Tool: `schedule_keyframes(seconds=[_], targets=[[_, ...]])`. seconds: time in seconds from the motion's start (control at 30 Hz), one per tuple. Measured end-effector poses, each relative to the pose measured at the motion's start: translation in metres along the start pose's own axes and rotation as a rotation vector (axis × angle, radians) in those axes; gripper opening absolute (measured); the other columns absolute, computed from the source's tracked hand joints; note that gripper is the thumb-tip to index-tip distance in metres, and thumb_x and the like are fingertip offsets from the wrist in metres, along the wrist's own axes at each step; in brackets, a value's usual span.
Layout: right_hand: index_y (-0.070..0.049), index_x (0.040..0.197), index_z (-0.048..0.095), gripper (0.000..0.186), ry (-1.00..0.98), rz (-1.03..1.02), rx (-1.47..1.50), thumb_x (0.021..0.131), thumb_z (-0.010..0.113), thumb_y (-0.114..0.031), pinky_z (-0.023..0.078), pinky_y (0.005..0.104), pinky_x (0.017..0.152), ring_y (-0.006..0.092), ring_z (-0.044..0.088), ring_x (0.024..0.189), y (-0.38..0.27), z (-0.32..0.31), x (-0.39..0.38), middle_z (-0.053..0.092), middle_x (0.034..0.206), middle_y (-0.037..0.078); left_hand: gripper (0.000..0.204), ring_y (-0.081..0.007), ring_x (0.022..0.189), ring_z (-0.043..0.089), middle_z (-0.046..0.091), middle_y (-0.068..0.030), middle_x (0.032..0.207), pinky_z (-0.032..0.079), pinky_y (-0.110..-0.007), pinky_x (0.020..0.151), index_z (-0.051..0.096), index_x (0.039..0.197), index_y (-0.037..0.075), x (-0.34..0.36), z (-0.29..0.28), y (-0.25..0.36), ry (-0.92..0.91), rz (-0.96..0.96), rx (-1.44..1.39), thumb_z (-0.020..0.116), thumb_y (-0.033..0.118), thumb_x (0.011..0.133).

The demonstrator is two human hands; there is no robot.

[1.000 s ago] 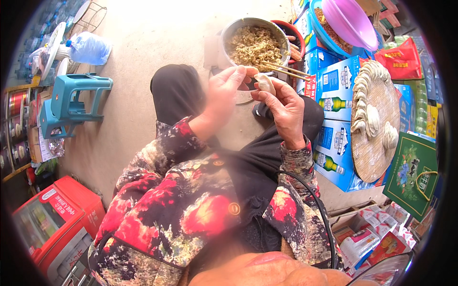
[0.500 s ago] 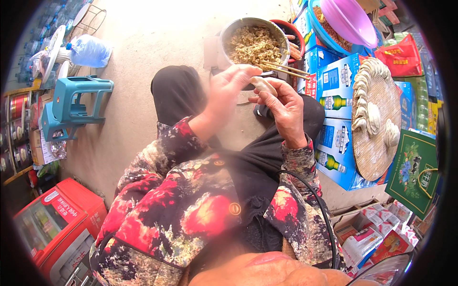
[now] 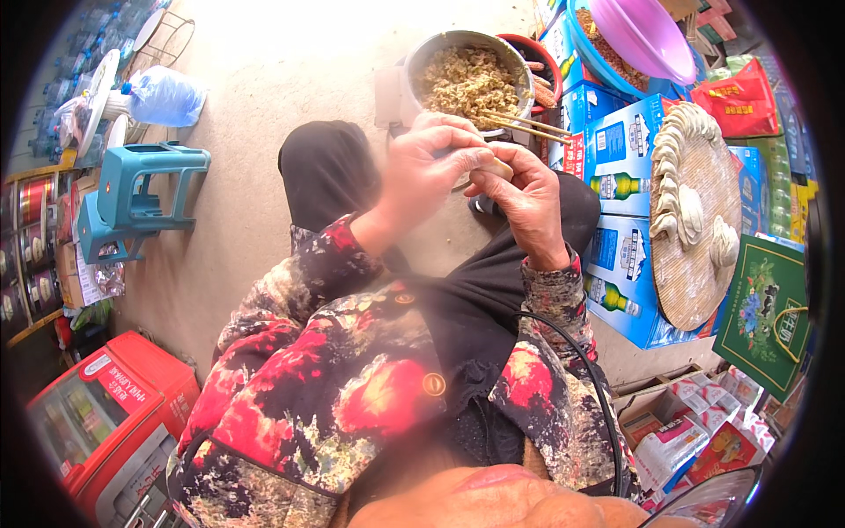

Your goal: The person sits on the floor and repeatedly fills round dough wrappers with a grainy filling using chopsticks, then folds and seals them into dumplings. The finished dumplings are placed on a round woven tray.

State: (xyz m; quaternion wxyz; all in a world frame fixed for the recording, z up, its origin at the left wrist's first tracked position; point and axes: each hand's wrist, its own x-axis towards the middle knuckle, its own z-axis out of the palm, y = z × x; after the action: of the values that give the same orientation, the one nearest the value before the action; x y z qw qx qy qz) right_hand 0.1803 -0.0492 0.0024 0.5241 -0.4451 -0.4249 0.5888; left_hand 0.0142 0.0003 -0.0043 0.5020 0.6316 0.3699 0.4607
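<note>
Between my two hands is a pale dumpling (image 3: 501, 169), partly covered by fingers. My left hand (image 3: 429, 163) pinches its left side, thumb and fingers pressed together. From the right, my right hand (image 3: 528, 198) grips the dumpling's edge between thumb and fingers. Just beyond them stands a metal pot (image 3: 411, 86) holding chopped greenish-brown filling (image 3: 466, 79), and chopsticks (image 3: 532, 128) lie across its near right rim. To the right, a round woven board (image 3: 695, 286) carries a curved row of shaped dumplings (image 3: 666, 167) and two small stacks of dough wrappers (image 3: 691, 218).
Blue cartons (image 3: 620, 238) support the board. Behind them are a blue basin (image 3: 585, 35) and a pink bowl (image 3: 642, 40). A red basin (image 3: 550, 62) sits beside the pot. Teal stools (image 3: 150, 176) and a red cooler (image 3: 150, 378) stand left; a green box (image 3: 761, 317) is at right.
My left hand has moved right and slightly down, bringing its thumb and fingers onto the dumpling. My right hand has barely shifted and keeps its grip.
</note>
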Motion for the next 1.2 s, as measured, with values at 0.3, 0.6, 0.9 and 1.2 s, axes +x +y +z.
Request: schedule_keyframes(seconds=[0.3,0.6,0.9,1.2], targets=[[0.003,0.115,0.067,0.024,0.023,-0.004,-0.019,0.092,0.071,-0.006,0.054,0.0250,0.072,0.0117,0.065,0.085,-0.001,0.001,0.001,0.070,0.101,0.007,0.007,-0.0141,0.097,0.062,0.069,-0.0064,0.100,0.050,-0.028,0.087,0.075,0.091,0.000,0.000,0.009,0.006,0.166,-0.067,-0.117,0.069,0.001,0.088],[0.003,0.116,0.066,0.027,-0.003,0.024,0.081,0.092,0.072,-0.006,0.055,0.0254,0.072,0.0114,0.066,0.084,0.010,-0.006,0.003,0.070,0.102,0.006,0.008,-0.0153,0.098,0.060,0.069,-0.0047,0.095,0.049,-0.029,0.087,0.075,0.091,0.001,-0.004,0.012,0.000,0.168,0.068,0.029,0.070,-0.001,0.085],[0.002,0.110,0.069,0.020,0.053,-0.053,0.044,0.093,0.071,-0.007,0.052,0.0258,0.082,0.0109,0.064,0.091,0.011,0.005,0.002,0.070,0.101,0.004,0.012,-0.0141,0.096,0.062,0.067,-0.0054,0.099,0.049,-0.028,0.086,0.077,0.095,0.000,-0.006,0.013,-0.004,0.120,0.050,0.011,0.069,-0.002,0.087],[0.002,0.118,0.066,0.023,-0.005,-0.059,-0.154,0.098,0.068,-0.011,0.047,0.0183,0.071,0.0037,0.060,0.083,0.015,0.005,0.000,0.069,0.096,0.000,0.008,-0.0105,0.091,0.062,0.067,-0.0049,0.101,0.049,-0.024,0.081,0.074,0.095,-0.003,-0.010,0.013,-0.005,0.113,-0.090,-0.146,0.068,0.002,0.091]])
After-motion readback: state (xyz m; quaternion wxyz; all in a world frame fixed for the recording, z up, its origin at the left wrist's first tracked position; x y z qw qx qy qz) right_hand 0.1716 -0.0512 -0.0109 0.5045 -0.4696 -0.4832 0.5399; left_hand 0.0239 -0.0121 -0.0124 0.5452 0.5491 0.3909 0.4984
